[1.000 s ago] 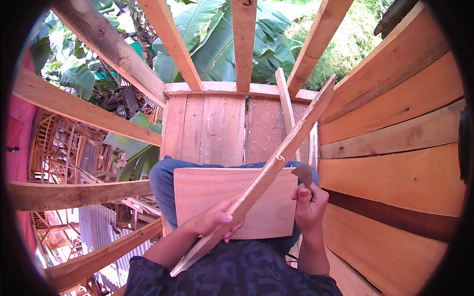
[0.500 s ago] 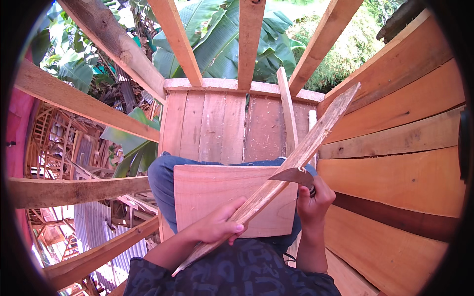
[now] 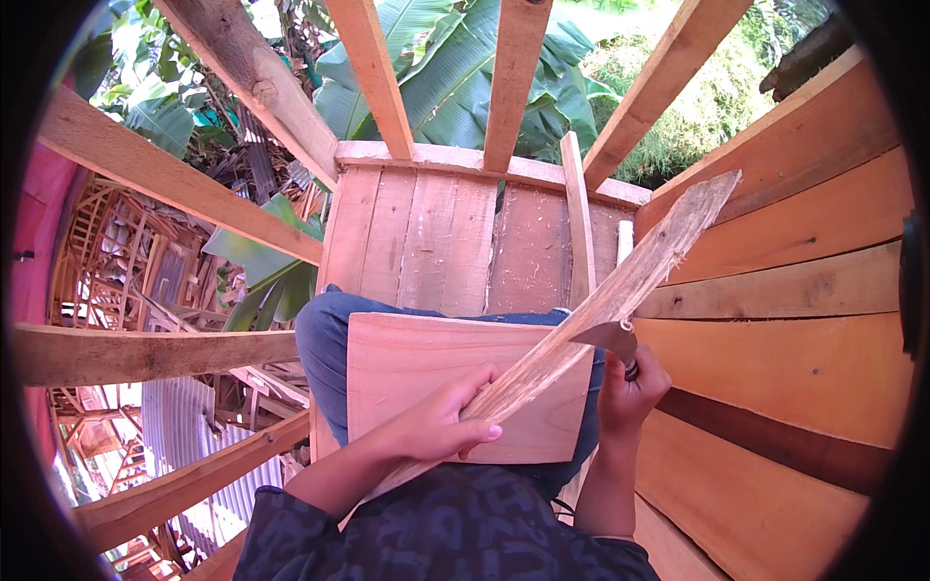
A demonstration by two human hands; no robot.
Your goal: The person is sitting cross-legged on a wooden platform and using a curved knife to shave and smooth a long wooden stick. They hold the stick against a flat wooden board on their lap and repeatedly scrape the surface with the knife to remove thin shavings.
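My left hand point(image 3: 441, 423) grips a long rough wooden strip point(image 3: 620, 290) near its lower end; the strip slants up to the right, across a wide pale board point(image 3: 407, 363) lying on my lap. My right hand point(image 3: 630, 392) is closed on the dark handle of a blade point(image 3: 605, 339), whose metal edge rests against the underside of the strip about midway along it. The strip's upper part is split and ragged.
I sit on a raised plank platform point(image 3: 426, 242) framed by wooden beams point(image 3: 145, 169). A plank wall point(image 3: 794, 320) rises close on the right. A thin upright batten point(image 3: 578, 223) stands ahead. Banana leaves, timber framing and a corrugated roof point(image 3: 184, 436) lie far below at left.
My right hand has brought the blade up against the strip. The strip's upper end has swung slightly to the right, and my left hand has stayed on its lower part.
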